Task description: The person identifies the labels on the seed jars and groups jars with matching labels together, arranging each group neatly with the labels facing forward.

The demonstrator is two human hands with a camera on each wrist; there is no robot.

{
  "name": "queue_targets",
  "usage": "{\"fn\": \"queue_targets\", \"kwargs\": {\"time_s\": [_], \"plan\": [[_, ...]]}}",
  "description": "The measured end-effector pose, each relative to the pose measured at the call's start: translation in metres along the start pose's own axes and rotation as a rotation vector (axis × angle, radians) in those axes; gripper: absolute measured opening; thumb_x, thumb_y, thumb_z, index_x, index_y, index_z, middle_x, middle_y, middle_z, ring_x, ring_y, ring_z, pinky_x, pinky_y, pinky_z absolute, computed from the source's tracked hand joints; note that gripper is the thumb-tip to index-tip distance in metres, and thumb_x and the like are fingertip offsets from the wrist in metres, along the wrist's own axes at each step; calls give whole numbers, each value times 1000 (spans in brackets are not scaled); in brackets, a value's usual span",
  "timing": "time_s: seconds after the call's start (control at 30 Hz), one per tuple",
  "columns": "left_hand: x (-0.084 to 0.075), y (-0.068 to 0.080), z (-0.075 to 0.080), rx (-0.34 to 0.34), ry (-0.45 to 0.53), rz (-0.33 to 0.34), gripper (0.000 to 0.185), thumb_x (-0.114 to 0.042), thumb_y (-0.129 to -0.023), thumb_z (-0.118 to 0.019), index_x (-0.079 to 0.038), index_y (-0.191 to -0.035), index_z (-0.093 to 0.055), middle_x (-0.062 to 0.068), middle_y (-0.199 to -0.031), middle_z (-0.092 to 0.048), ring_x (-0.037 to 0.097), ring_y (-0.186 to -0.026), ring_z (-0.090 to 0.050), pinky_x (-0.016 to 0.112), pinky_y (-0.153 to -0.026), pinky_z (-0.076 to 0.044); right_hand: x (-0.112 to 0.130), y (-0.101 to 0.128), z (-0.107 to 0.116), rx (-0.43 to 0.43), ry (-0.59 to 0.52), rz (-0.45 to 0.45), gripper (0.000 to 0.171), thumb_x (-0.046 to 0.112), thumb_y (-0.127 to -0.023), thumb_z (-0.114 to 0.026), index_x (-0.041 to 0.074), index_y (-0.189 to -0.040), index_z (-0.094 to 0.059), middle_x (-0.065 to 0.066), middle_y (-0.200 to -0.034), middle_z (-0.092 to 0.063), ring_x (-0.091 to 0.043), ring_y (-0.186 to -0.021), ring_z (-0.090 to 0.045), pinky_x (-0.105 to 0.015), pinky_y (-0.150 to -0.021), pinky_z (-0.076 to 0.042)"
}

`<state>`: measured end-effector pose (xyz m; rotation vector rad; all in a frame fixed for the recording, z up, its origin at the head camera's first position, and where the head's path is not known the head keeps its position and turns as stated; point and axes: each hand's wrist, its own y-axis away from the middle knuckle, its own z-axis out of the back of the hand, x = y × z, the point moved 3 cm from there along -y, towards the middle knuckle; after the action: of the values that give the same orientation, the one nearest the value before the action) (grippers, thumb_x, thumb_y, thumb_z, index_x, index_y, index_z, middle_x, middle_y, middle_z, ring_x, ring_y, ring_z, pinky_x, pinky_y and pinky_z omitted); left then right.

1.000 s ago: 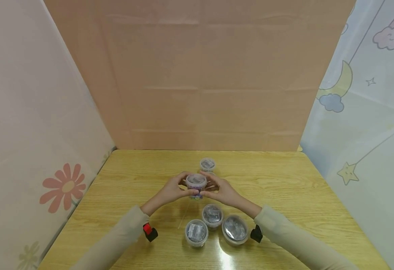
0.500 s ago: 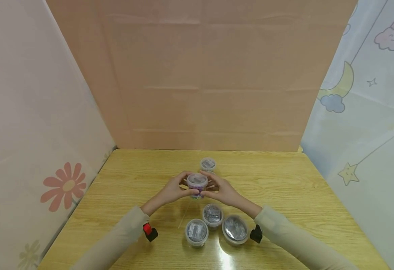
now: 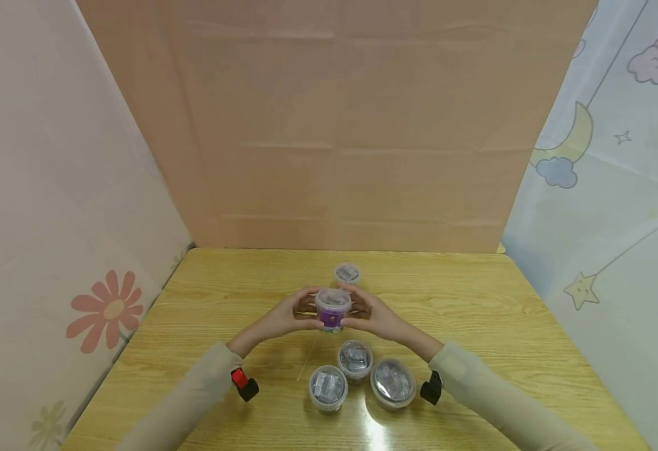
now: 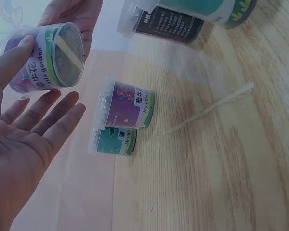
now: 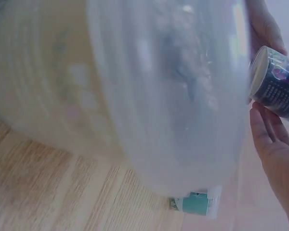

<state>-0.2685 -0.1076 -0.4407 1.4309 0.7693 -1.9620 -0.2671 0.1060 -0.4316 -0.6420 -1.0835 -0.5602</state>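
Observation:
A small clear-lidded planting tub [image 3: 333,307] with a purple label is held above the table between both hands. My left hand [image 3: 278,318] grips its left side, and in the left wrist view the thumb lies on the wall of the tub [image 4: 43,60] with the fingers spread beneath. From the other side my right hand [image 3: 382,318] holds it with thumb and fingers. The tub's dark printed back [image 5: 279,91] shows in the right wrist view. Its base, seen in the left wrist view, has a pale strip across it.
Nearest me stand two small tubs [image 3: 329,388] [image 3: 355,360] and a wider tub [image 3: 393,383], which looms large in the right wrist view. Beyond the hands are a purple-labelled tub [image 4: 127,106] and a teal-labelled tub [image 4: 115,140]. A thin pale strip [image 4: 212,108] lies on the wooden table [image 3: 221,275].
The held tub has shifted slightly right and turned, so more of its purple label faces me. Both hands have adjusted their hold around it. The standing tubs have stayed put.

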Motion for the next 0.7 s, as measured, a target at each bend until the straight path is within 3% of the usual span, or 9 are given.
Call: {"fn": "queue_targets", "kwargs": {"time_s": [0.13, 0.3, 0.57, 0.7], "plan": [[0, 1, 0, 14, 33, 8, 65, -12, -86, -66, -18, -140, -32, 14, -131, -53, 29, -115, -56, 38, -89, -52, -5, -1, 0, 10, -55, 14, 73, 7, -89, -61, 20, -149, -20, -17, -137, -44, -27, -119, -50, -32, -95, -47], [0, 1, 0, -6, 54, 16, 66, -13, -86, -67, -16, -140, -30, 16, -130, -54, 31, -112, -57, 40, -85, -53, -6, -1, 0, 5, -63, 7, 69, 8, -90, -60, 19, -147, -24, -16, -136, -44, -26, -117, -51, -32, -95, -47], [0, 0, 0, -164, -31, 64, 67, -21, -81, -72, -13, -135, -33, 16, -127, -56, 30, -110, -57, 41, -84, -53, -5, -5, 2, -34, -32, 10, 62, 7, -91, -58, 17, -145, -29, -15, -132, -47, -31, -115, -53, -30, -93, -49], [0, -1, -3, -221, -49, 54, 68, -28, -79, -75, -13, -132, -36, 16, -126, -56, 29, -107, -59, 38, -80, -55, -3, -6, 0, -51, -19, -3, 63, 7, -91, -59, 14, -145, -27, -17, -130, -49, -30, -113, -54, -30, -90, -50]]}}
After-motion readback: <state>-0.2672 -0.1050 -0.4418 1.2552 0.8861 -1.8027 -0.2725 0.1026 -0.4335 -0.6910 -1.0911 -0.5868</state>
